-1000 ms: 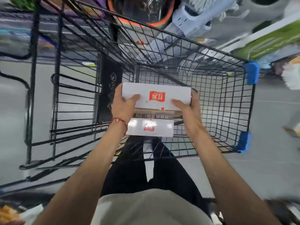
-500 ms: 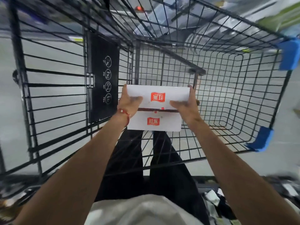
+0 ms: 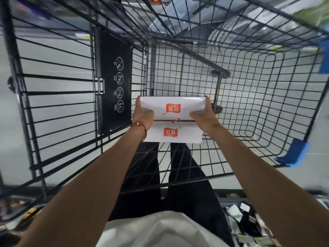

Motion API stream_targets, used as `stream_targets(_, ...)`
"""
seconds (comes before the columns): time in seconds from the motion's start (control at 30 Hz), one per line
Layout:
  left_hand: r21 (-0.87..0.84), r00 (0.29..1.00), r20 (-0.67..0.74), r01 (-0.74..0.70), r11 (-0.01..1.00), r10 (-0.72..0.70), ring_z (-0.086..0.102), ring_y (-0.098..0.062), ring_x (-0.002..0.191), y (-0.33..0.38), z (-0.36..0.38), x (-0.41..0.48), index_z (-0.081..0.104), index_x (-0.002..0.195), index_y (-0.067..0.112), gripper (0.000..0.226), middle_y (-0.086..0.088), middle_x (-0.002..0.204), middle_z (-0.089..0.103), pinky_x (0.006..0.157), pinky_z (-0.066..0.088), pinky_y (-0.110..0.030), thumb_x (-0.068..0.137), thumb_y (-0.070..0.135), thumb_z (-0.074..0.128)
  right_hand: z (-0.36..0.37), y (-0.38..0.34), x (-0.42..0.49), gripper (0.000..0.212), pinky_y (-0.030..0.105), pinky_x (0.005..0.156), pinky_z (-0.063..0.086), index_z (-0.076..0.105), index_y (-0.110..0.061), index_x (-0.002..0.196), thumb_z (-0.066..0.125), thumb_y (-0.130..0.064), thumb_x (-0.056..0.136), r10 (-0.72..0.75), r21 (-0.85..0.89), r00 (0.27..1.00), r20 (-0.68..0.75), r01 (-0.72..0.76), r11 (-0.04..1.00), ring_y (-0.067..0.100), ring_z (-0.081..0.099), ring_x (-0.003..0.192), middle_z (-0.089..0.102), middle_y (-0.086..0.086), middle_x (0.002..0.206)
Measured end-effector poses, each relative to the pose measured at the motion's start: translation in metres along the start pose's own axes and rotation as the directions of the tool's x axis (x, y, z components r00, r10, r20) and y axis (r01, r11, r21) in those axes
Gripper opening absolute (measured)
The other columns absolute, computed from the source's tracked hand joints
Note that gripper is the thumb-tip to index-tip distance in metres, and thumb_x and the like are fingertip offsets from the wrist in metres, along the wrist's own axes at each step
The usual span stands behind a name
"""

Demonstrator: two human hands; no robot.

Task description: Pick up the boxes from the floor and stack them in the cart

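A white box (image 3: 188, 108) with a red label is held flat inside the black wire cart (image 3: 267, 97). My left hand (image 3: 143, 114) grips its left end and my right hand (image 3: 204, 115) grips its right end, thumbs on top. Directly below it, nearer to me, lies a second white box (image 3: 187, 135) with the same red label; whether the upper box touches it I cannot tell. Both boxes are low in the basket near its rear end.
A black child-seat flap (image 3: 114, 79) with white pictograms stands at the left of the boxes. Blue corner bumpers (image 3: 293, 154) mark the cart's right side. Grey floor shows through the wire. Scattered packaged goods (image 3: 249, 227) lie at the lower right.
The box in my hands has gone down deeper into the cart, closing on the lower box. My head has come nearer, so the cart fills more of the view.
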State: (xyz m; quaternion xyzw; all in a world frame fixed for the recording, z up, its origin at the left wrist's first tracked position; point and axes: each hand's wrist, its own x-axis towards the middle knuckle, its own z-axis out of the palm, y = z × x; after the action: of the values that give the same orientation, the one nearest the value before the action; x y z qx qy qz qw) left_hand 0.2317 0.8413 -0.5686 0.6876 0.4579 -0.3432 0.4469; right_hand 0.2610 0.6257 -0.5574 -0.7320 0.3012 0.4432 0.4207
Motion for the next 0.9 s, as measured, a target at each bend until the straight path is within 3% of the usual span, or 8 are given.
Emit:
stream_targets(0.07,0.010,1.000,-0.002,-0.014,1.000,0.014,0.053,-0.015,0.099,-0.005,-0.002,0.001,0.017,0.159,0.038,0.074,0.005,0.121,0.056,0.079,0.042,-0.022,0.097,0.006,0.042,-0.001,0.006,-0.001,0.086,0.055,0.102,0.056,0.019,-0.030,0.160,0.067,-0.012,0.090,-0.003,0.008,1.000,0.008,0.003,1.000,0.031,0.060,0.124,0.061,0.005,0.133)
stream_targets(0.13,0.025,0.999,0.025,-0.037,0.999,0.037,0.052,-0.014,0.102,-0.013,-0.006,0.005,0.018,0.159,0.037,0.071,0.008,0.116,0.054,0.090,0.043,-0.025,0.099,0.009,0.043,-0.002,0.012,-0.003,0.086,0.057,0.104,0.054,0.022,-0.030,0.158,0.068,-0.013,0.088,-0.015,0.020,1.000,0.008,0.015,1.000,0.030,0.058,0.128,0.060,0.004,0.135)
stream_targets(0.23,0.021,0.993,0.090,-0.072,0.997,0.069,0.058,-0.011,0.095,-0.020,-0.006,0.015,0.024,0.158,0.034,0.070,0.006,0.106,0.062,0.084,0.050,-0.024,0.097,0.008,0.047,-0.002,0.019,-0.011,0.083,0.057,0.101,0.056,0.030,-0.033,0.154,0.071,-0.015,0.084,-0.049,0.068,0.999,-0.022,0.050,0.996,0.029,0.061,0.126,0.063,0.004,0.134)
stream_targets(0.27,0.024,0.991,0.109,-0.081,0.996,0.078,0.060,-0.013,0.097,-0.019,-0.005,0.016,0.027,0.156,0.034,0.069,0.004,0.109,0.064,0.082,0.051,-0.024,0.096,0.007,0.047,-0.002,0.023,-0.011,0.082,0.057,0.100,0.057,0.032,-0.033,0.153,0.072,-0.015,0.083,-0.065,0.089,0.997,-0.034,0.067,0.994,0.028,0.062,0.124,0.064,0.004,0.132)
stream_targets(0.43,-0.002,0.987,0.143,-0.068,0.998,0.068,0.060,-0.024,0.116,-0.019,0.000,0.020,0.029,0.152,0.037,0.072,-0.002,0.129,0.063,0.103,0.051,-0.043,0.089,0.011,0.052,0.000,0.027,-0.013,0.084,0.055,0.096,0.060,0.036,-0.030,0.147,0.079,-0.014,0.076,-0.098,0.131,0.995,-0.020,0.100,0.986,0.030,0.062,0.125,0.062,0.010,0.133)
stream_targets(0.67,-0.048,0.991,0.125,-0.047,0.998,0.053,0.062,-0.025,0.110,-0.027,-0.010,0.022,0.033,0.150,0.031,0.069,-0.002,0.121,0.066,0.100,0.053,-0.048,0.087,0.011,0.053,0.000,0.029,-0.009,0.081,0.030,0.087,0.062,0.034,-0.026,0.145,0.078,0.006,0.085,-0.153,0.078,0.983,0.101,0.145,0.986,0.026,0.063,0.123,0.063,0.012,0.132)
stream_targets(0.8,-0.033,0.990,0.126,-0.053,0.998,0.056,0.062,-0.024,0.110,-0.031,-0.016,0.019,0.031,0.152,0.027,0.070,0.001,0.110,0.066,0.097,0.051,-0.039,0.089,0.009,0.055,0.015,0.024,-0.010,0.098,0.050,0.102,0.057,0.025,-0.034,0.154,0.081,-0.005,0.079,-0.111,0.100,0.993,0.047,0.106,0.989,0.027,0.060,0.126,0.062,0.005,0.133)
stream_targets(0.9,0.009,0.992,0.120,-0.041,0.999,0.039,0.061,-0.020,0.105,-0.030,-0.020,0.013,0.033,0.153,0.026,0.066,0.011,0.096,0.062,0.102,0.049,-0.039,0.092,0.011,0.054,0.022,0.021,-0.016,0.087,0.049,0.105,0.055,0.027,-0.031,0.154,0.075,-0.005,0.087,-0.102,0.114,0.995,-0.001,0.101,0.988,0.026,0.060,0.124,0.062,0.004,0.132)
